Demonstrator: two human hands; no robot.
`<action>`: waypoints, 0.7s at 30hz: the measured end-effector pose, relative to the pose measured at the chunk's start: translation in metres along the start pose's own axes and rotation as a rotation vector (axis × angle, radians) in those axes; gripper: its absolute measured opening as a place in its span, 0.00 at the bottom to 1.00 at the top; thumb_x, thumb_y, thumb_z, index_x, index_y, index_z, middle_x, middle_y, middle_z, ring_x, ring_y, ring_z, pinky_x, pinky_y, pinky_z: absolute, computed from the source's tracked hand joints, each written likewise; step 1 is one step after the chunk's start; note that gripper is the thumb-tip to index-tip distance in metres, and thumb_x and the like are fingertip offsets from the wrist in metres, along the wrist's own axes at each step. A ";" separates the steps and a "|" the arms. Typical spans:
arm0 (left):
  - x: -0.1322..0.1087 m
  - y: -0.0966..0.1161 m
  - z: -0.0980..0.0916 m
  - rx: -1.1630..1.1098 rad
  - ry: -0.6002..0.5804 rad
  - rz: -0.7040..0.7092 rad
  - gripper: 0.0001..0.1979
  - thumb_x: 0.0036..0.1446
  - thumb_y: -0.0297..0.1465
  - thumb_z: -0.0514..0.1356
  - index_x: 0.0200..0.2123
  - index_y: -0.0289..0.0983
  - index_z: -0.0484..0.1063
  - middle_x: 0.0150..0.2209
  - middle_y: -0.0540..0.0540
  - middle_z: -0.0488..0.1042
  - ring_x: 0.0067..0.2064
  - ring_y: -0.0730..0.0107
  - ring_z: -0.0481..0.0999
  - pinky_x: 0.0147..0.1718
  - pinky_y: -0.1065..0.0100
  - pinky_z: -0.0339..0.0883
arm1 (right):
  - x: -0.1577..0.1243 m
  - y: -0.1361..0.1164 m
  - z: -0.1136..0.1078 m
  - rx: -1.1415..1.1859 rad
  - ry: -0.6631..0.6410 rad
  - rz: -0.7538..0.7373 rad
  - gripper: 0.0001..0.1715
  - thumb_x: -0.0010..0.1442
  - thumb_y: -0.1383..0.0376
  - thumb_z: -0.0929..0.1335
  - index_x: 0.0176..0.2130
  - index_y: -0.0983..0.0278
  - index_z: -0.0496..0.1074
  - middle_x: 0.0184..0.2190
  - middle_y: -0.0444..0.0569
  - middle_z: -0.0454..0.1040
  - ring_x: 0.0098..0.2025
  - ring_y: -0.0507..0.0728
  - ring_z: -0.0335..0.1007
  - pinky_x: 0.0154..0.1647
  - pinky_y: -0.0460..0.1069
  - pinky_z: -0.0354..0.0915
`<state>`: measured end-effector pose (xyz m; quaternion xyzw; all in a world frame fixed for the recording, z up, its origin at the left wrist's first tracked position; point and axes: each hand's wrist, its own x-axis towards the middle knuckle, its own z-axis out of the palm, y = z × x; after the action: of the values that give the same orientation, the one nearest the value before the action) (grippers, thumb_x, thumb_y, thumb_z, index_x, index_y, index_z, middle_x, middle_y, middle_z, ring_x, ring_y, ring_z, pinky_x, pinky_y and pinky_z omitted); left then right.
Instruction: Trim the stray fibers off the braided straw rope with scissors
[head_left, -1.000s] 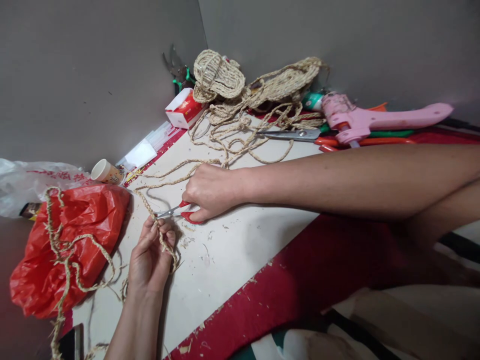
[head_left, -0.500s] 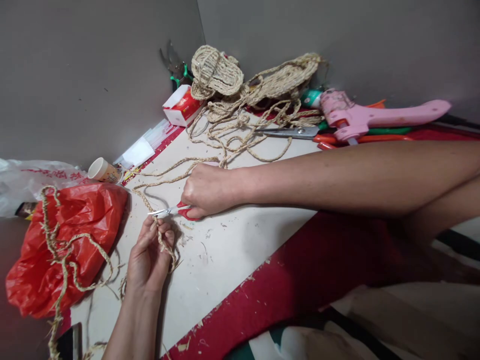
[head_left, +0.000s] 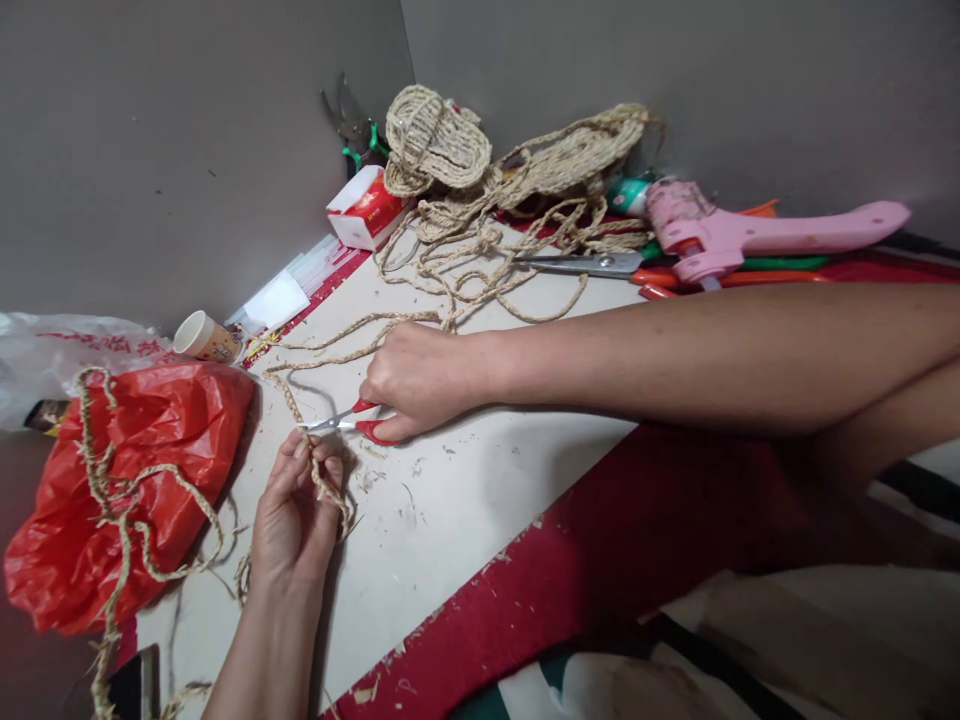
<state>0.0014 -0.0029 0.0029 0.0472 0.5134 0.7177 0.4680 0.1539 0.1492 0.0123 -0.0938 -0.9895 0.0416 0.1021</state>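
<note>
At a pale tabletop (head_left: pixel 450 520), the left hand (head_left: pixel 286 520) pinches braided rope (head_left: pixel 322 484), the right hand (head_left: pixel 421 376) clasps metal scissors (head_left: pixel 337 422).

From here I see straw-coloured braided rope (head_left: pixel 320 482), red-handled scissors (head_left: pixel 337 420), a bright red bag (head_left: pixel 195 425), a pink tool (head_left: pixel 787 235), an off-white tabletop (head_left: pixel 465 510) and dark red cloth (head_left: pixel 517 605).

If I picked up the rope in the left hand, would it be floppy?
Probably floppy: the rope curves at the left hand. Likely light, since it's thin. It may not be slippery, as its braid looks bumpy.
</note>
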 end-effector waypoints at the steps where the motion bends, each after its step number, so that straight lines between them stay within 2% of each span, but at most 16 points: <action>1: -0.001 -0.001 0.001 0.006 0.016 0.018 0.09 0.49 0.16 0.62 0.33 0.32 0.75 0.30 0.46 0.73 0.30 0.76 0.73 0.31 0.75 0.73 | 0.000 -0.001 0.000 -0.017 -0.003 -0.012 0.25 0.60 0.52 0.63 0.36 0.67 0.80 0.29 0.57 0.79 0.31 0.60 0.71 0.30 0.51 0.52; 6: -0.003 -0.003 0.003 0.053 0.016 0.077 0.09 0.44 0.17 0.66 0.31 0.32 0.76 0.28 0.46 0.74 0.29 0.75 0.74 0.28 0.75 0.72 | -0.001 -0.004 0.001 -0.089 0.000 -0.027 0.25 0.60 0.52 0.63 0.35 0.69 0.79 0.30 0.60 0.79 0.33 0.63 0.73 0.31 0.53 0.55; 13: -0.002 -0.005 0.001 0.144 0.004 0.109 0.11 0.40 0.20 0.71 0.30 0.33 0.76 0.29 0.47 0.76 0.30 0.75 0.75 0.30 0.75 0.73 | -0.001 -0.005 0.003 -0.121 0.033 -0.007 0.22 0.61 0.55 0.63 0.34 0.69 0.77 0.30 0.60 0.79 0.34 0.63 0.73 0.34 0.54 0.57; 17: -0.002 -0.006 0.002 0.148 0.021 0.121 0.11 0.40 0.19 0.71 0.29 0.33 0.76 0.28 0.47 0.75 0.30 0.74 0.75 0.30 0.74 0.72 | 0.000 -0.007 0.002 -0.119 0.012 -0.010 0.21 0.61 0.55 0.63 0.33 0.69 0.77 0.30 0.60 0.79 0.35 0.63 0.73 0.33 0.53 0.57; 21: -0.001 -0.006 0.003 0.122 0.029 0.114 0.10 0.40 0.18 0.70 0.27 0.34 0.76 0.28 0.47 0.75 0.29 0.73 0.75 0.29 0.74 0.72 | 0.001 -0.009 -0.003 -0.118 -0.049 -0.003 0.19 0.63 0.60 0.62 0.32 0.68 0.76 0.30 0.59 0.79 0.35 0.62 0.73 0.32 0.52 0.55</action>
<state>0.0073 -0.0018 0.0003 0.0943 0.5596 0.7110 0.4152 0.1523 0.1409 0.0164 -0.0972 -0.9925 -0.0145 0.0723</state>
